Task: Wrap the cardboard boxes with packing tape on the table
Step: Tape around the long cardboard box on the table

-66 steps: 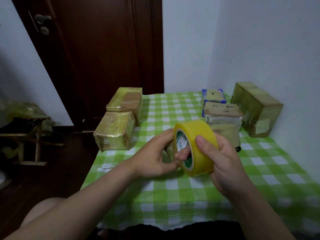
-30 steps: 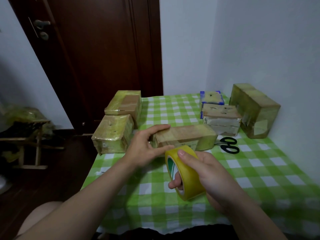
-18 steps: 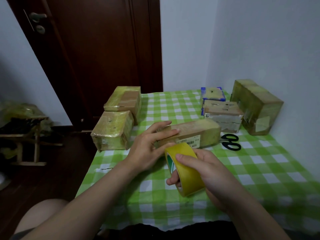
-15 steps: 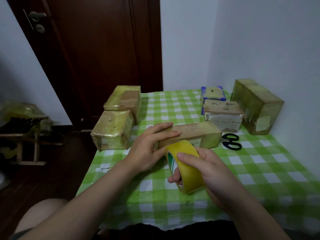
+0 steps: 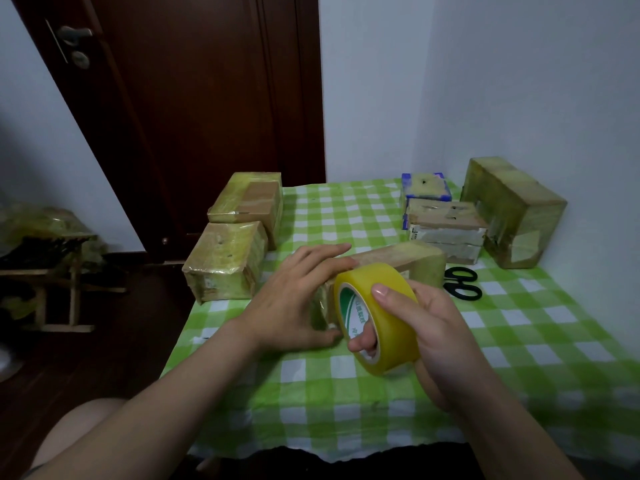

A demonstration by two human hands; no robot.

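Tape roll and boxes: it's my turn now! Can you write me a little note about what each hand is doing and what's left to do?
Left hand: flat fingers press on the near end of the long box.
Right hand: grips the yellow tape roll, right at that end.
Scissors: lying on the table beside the far end of the long box.
Done: the other boxes along both sides look shiny with tape.
Left: run tape round the long box, then cut it. Whether tape is stuck on yet is hidden.
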